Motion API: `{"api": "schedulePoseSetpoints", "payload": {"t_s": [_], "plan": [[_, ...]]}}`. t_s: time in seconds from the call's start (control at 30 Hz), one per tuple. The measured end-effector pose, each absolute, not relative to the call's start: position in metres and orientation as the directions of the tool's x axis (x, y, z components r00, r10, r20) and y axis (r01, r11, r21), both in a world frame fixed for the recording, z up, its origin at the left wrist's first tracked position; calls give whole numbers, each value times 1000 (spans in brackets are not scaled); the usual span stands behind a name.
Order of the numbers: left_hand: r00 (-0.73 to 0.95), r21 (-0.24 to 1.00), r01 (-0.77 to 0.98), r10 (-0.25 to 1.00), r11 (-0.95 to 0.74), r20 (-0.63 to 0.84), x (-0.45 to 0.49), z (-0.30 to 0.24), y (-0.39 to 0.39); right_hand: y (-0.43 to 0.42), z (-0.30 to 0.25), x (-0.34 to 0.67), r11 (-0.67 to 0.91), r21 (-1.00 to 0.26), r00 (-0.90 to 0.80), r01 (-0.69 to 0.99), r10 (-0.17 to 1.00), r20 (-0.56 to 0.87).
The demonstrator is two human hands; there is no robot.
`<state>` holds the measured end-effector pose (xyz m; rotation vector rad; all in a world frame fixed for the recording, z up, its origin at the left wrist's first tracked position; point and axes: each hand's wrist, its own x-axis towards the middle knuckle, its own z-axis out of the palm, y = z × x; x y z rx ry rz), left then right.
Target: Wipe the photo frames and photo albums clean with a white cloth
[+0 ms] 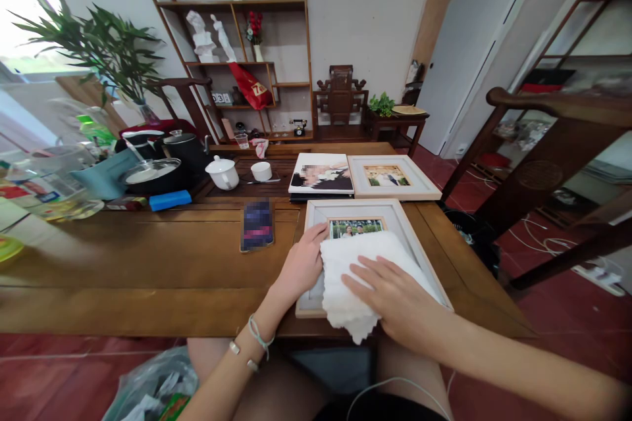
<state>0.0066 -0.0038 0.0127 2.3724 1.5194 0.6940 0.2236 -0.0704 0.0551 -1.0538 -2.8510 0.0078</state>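
A light wooden picture frame [395,217] with a small photo lies flat at the near edge of the wooden table [148,256]. A white cloth [353,276] covers its lower half. My right hand [390,296] lies flat on the cloth, fingers stretched out and pressing it down. My left hand [301,263] rests on the frame's left edge, fingers curled over it beside the cloth.
A second frame [392,177] and a photo album [322,175] lie farther back. A phone [257,225] lies left of the near frame. A teapot [222,172], cup [261,171], kettle, pan and blue box [170,200] stand at the left. A wooden chair [557,164] stands at the right.
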Motion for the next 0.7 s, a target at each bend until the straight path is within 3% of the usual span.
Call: {"api": "schedulePoseSetpoints", "payload": {"t_s": [0.2, 0.43, 0.7], "plan": [[348, 429, 787, 893, -444, 286, 5, 10, -3, -3, 41, 250, 772, -122, -758, 624, 636, 145], [344, 422, 800, 902, -427, 261, 5, 10, -2, 55, 49, 277, 624, 44, -588, 781, 708, 392], [339, 413, 809, 906, -418, 252, 6, 11, -3, 39, 43, 269, 530, 143, -548, 836, 794, 265]]}}
